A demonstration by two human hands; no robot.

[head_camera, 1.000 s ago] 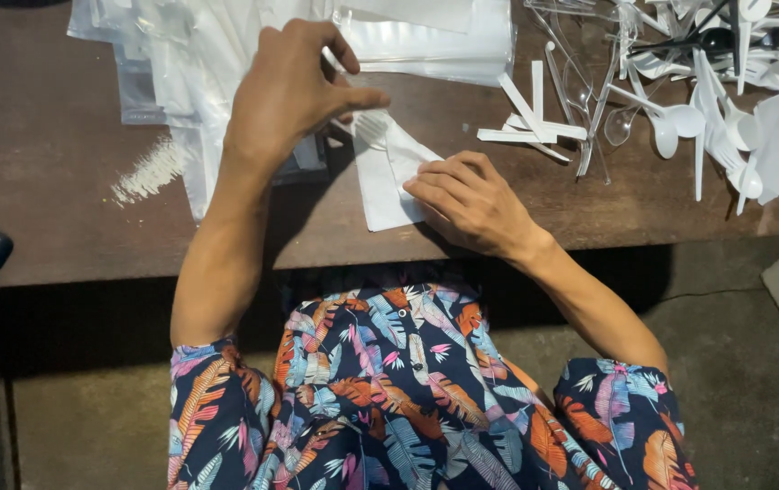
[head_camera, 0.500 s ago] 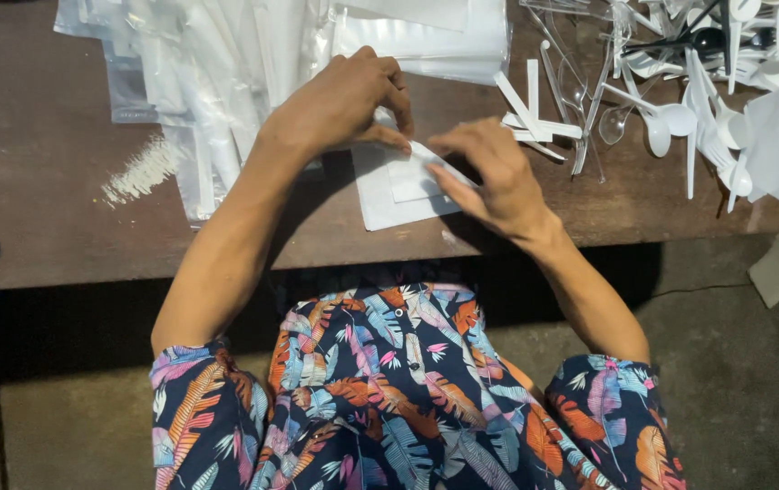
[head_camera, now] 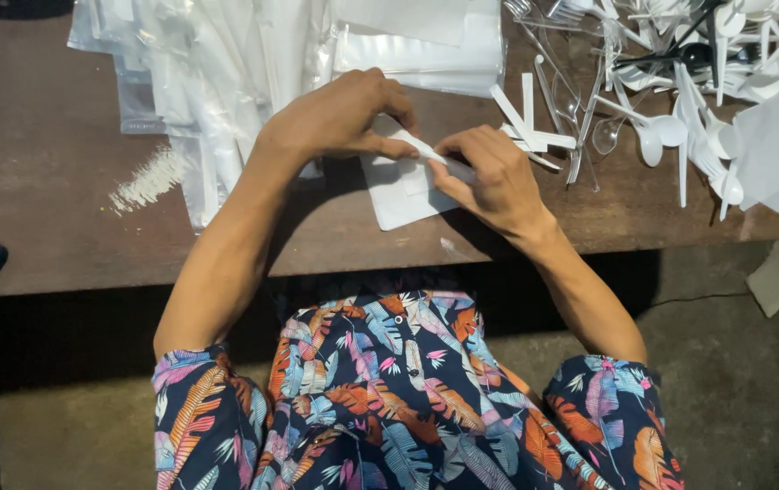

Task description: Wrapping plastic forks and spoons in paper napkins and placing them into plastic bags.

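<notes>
**Two hands on one small white piece**

Both hands meet over the brown counter (head_camera: 63,218). Left hand (head_camera: 340,118) has its grip pinched shut on a thin white strip (head_camera: 426,148), finger and thumb tight on one end. Right hand (head_camera: 489,177) has its grip curled shut around the other end of that strip. It sits just above a white napkin (head_camera: 399,195) that lies flat on the counter, near the front edge.

Clear bags (head_camera: 217,73) are heaped behind the left hand. White spoons (head_camera: 680,127) and forks lie in a messy pile off to the right, well apart from the hands. A few flat white sticks (head_camera: 525,122) lie just beside the right hand.
</notes>
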